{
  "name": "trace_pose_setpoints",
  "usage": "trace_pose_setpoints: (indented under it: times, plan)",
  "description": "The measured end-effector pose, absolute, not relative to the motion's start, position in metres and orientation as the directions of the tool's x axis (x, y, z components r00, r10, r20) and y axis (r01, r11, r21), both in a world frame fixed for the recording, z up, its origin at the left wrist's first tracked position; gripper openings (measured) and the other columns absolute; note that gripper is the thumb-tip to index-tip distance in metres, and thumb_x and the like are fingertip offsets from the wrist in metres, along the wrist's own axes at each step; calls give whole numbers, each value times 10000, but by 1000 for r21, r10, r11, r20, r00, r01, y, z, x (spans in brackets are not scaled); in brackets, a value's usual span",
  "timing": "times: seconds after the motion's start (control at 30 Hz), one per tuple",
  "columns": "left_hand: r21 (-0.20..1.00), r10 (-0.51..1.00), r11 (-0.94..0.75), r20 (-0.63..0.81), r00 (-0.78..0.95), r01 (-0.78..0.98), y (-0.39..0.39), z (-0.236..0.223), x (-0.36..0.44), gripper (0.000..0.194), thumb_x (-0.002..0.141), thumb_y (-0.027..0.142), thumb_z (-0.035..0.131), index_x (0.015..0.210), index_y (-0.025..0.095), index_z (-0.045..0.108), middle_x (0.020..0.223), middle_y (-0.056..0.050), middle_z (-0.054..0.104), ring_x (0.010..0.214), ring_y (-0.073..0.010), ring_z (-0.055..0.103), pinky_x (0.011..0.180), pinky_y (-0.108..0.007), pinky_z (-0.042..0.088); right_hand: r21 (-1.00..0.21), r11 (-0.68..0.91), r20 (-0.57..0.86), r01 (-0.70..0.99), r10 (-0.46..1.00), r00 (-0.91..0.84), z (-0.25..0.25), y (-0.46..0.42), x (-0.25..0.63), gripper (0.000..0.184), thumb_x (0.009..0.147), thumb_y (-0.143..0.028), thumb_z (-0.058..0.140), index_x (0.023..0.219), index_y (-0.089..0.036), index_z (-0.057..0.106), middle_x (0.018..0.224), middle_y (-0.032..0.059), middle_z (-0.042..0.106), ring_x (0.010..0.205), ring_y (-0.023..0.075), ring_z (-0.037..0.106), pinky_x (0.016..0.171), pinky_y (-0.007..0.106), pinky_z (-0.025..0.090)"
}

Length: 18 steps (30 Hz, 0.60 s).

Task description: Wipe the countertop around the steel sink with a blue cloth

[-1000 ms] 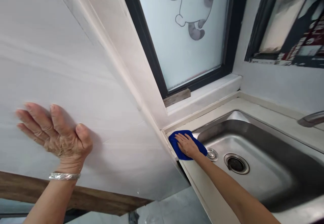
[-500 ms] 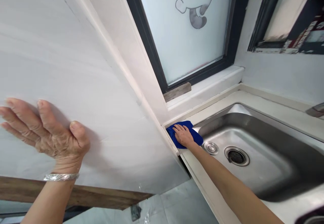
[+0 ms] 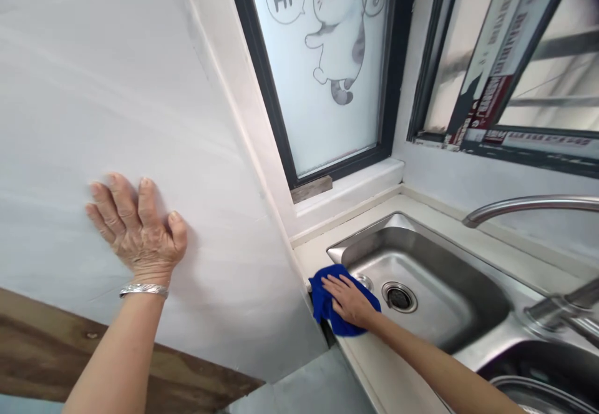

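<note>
My right hand (image 3: 349,300) presses flat on a blue cloth (image 3: 322,294) at the left front corner of the white counter (image 3: 374,370), beside the rim of the steel sink (image 3: 435,289). Part of the cloth hangs over the counter's left edge. My left hand (image 3: 138,230), with a silver bracelet at the wrist, lies flat with fingers spread against the white wall panel (image 3: 116,120) to the left and holds nothing.
A curved steel faucet (image 3: 528,205) reaches over the sink from the right. Behind the sink is a frosted window (image 3: 322,58) with a cat sticker, and a second window (image 3: 510,58) on the right wall. A wooden strip (image 3: 42,345) runs under the wall panel.
The view has risen and shifted right, showing more window and faucet. My right hand has dragged the cloth nearer along the counter's left edge. My left hand still rests on the wall.
</note>
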<state>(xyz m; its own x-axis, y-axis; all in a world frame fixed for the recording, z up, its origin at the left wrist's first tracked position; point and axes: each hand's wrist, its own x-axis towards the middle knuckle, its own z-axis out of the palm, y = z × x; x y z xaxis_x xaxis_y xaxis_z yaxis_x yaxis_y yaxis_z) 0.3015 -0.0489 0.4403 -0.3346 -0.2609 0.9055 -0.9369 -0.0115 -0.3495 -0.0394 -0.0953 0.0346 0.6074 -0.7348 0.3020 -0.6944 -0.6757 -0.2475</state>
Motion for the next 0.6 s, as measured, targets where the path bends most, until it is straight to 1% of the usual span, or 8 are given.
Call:
trace_pose_setpoints:
  times: [0.2,0.3,0.37,0.4,0.43,0.47,0.53,0.6]
  plan:
    - [-347,-254,-15,909,-332,-938,-49,441,301,825,837,286,570,1578,208,214,1680,-118,133,1558,-342,56,1228,-675,126,-307,-792,302,-528,-607,735,35,-9,-88,664,852,-151,465,1503,-270,414,1560,27,417,1455,203,357,1230,473,262]
    - [-364,-252,-28,904,-346,-931,-50,441,302,835,834,285,566,1581,207,200,1684,-110,112,1560,-335,46,1231,-672,120,-271,-814,320,-513,-579,750,38,10,-100,700,843,-135,476,1519,-289,379,1557,12,424,1454,201,357,1262,501,138]
    - [-370,-259,-33,900,-349,-929,-50,441,302,830,836,287,551,1581,202,195,1686,-107,102,1562,-326,38,1229,-674,124,-219,-805,349,-551,-592,726,37,10,-97,685,843,-122,468,1503,-291,401,1538,3,452,1440,208,377,1259,541,36]
    - [-373,-262,-35,899,-351,-927,-50,441,302,827,838,289,542,1582,200,193,1686,-105,100,1562,-325,38,1226,-677,128,-198,-787,368,-584,-612,700,36,7,-92,662,846,-120,465,1484,-292,429,1522,3,474,1426,215,395,1250,559,17]
    - [-376,-265,-36,897,-354,-926,-49,441,302,823,840,291,534,1582,200,191,1687,-103,99,1562,-325,41,1223,-681,131,-189,-755,389,-628,-644,658,35,2,-86,626,854,-124,461,1457,-292,465,1502,6,499,1407,224,418,1239,572,34]
    - [-377,-268,-38,896,-354,-925,-49,442,302,819,842,294,526,1582,200,189,1688,-99,96,1561,-327,43,1220,-685,130,-191,-709,408,-679,-687,602,33,-5,-79,580,867,-133,457,1423,-292,505,1482,9,523,1382,232,442,1222,575,88]
    - [-379,-273,-41,894,-354,-925,-49,442,303,808,847,299,508,1583,203,188,1690,-85,87,1560,-334,43,1217,-688,124,-221,-587,420,-779,-778,468,31,-21,-63,487,901,-166,447,1357,-289,568,1452,15,555,1325,243,485,1145,544,246]
    - [-383,-280,-45,892,-356,-923,-49,442,304,800,851,303,491,1583,205,184,1693,-71,72,1559,-338,40,1219,-684,114,-250,-456,401,-854,-852,337,31,-41,-48,419,930,-207,447,1313,-279,600,1430,20,574,1261,253,515,1029,494,350]
